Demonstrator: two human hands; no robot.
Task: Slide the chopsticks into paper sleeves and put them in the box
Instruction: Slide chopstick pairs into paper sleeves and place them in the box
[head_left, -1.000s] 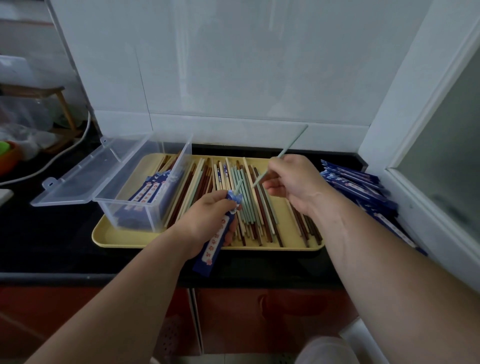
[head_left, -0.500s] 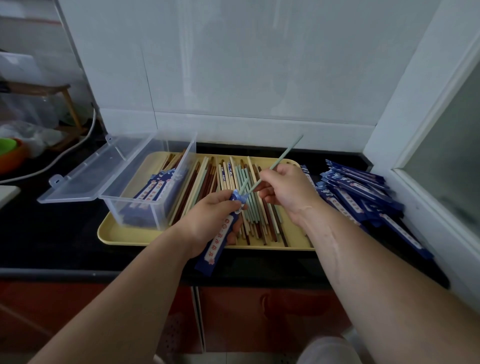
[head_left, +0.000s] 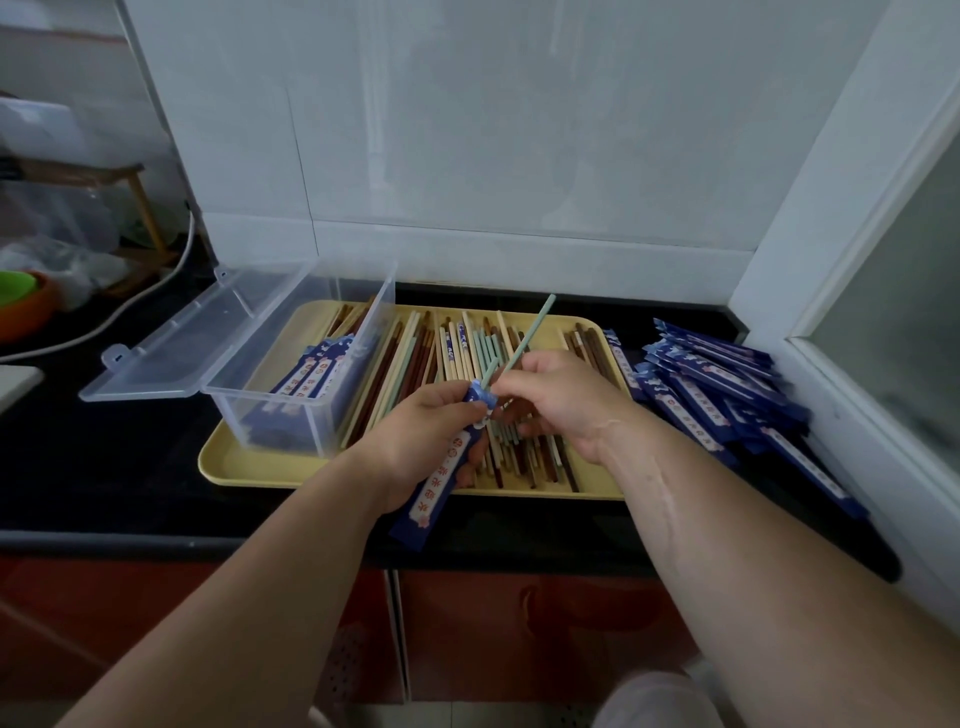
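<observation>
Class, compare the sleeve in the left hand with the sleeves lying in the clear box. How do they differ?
The held sleeve is single, gripped by the left hand; the boxed sleeves lie several together in the clear box. A green chopstick sticks out of the held sleeve; none shows from the boxed sleeves. Both are blue with pale printed strips.

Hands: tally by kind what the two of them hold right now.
Blue printed paper sleeve, in the left hand: 1
Mint-green chopsticks, one in the right hand, one poking from the sleeve: 2
Total: 3
</observation>
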